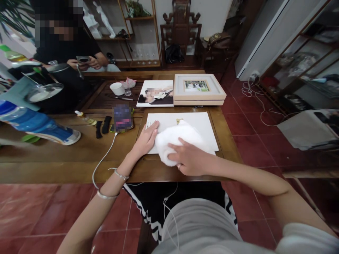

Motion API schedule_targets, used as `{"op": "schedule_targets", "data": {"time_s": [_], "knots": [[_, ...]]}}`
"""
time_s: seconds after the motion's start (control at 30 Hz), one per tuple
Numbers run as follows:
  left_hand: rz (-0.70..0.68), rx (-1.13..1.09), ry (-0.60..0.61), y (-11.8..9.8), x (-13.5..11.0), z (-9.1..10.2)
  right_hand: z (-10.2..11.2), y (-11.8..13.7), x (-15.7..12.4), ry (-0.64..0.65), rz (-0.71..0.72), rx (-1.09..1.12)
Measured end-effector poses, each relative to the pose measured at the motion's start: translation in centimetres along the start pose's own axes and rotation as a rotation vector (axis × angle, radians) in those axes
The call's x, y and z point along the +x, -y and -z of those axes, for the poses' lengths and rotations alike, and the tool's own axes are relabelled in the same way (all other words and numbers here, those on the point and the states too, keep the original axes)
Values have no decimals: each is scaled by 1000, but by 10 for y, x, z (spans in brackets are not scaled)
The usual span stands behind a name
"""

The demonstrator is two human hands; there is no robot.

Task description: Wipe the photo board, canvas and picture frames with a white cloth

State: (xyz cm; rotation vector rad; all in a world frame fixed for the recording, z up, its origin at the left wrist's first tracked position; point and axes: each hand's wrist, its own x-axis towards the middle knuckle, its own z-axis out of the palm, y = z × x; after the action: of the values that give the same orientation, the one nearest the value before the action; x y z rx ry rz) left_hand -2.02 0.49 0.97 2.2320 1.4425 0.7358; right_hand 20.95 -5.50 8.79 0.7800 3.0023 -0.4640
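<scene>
A flat white panel [194, 120] lies on the wooden table in front of me, with small dark print by its left edge and a small gold-coloured piece near its far side. My left hand [147, 138] rests on the panel's left edge, fingers stretched out and close together, holding nothing. Bunched over the panel's middle and near edge is a fluffy white towel [182, 135]. My right hand [189, 157] grips the towel from the near side, a ring on one finger and its fingertips pressed into the cloth. The towel hides part of the panel.
Behind the panel lie a photo panel [156, 100] and a pale wooden picture frame [221, 96]. To the left are a phone [123, 118] on a charging cable, a small dropper bottle [86, 118] and a large blue bottle [37, 123]. Across the table sits a person [71, 46].
</scene>
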Motion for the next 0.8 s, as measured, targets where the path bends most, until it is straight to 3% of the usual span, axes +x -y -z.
{"op": "schedule_targets", "data": {"time_s": [0.1,0.2,0.33,0.5,0.63,0.8], "knots": [[-26,30,16,0,1,-1,4,-21,7,-44,-168,-32],[-33,25,2,1,2,-3,11,-50,33,-103,-265,-20],[-28,18,-2,1,2,-2,28,-78,85,-156,-294,69],[-58,21,-24,0,3,0,32,-83,131,-159,-229,117],[-36,20,-28,0,3,0,25,-90,118,-189,-221,128],[-20,7,-36,-1,2,-1,18,-117,54,-270,-318,125]]}}
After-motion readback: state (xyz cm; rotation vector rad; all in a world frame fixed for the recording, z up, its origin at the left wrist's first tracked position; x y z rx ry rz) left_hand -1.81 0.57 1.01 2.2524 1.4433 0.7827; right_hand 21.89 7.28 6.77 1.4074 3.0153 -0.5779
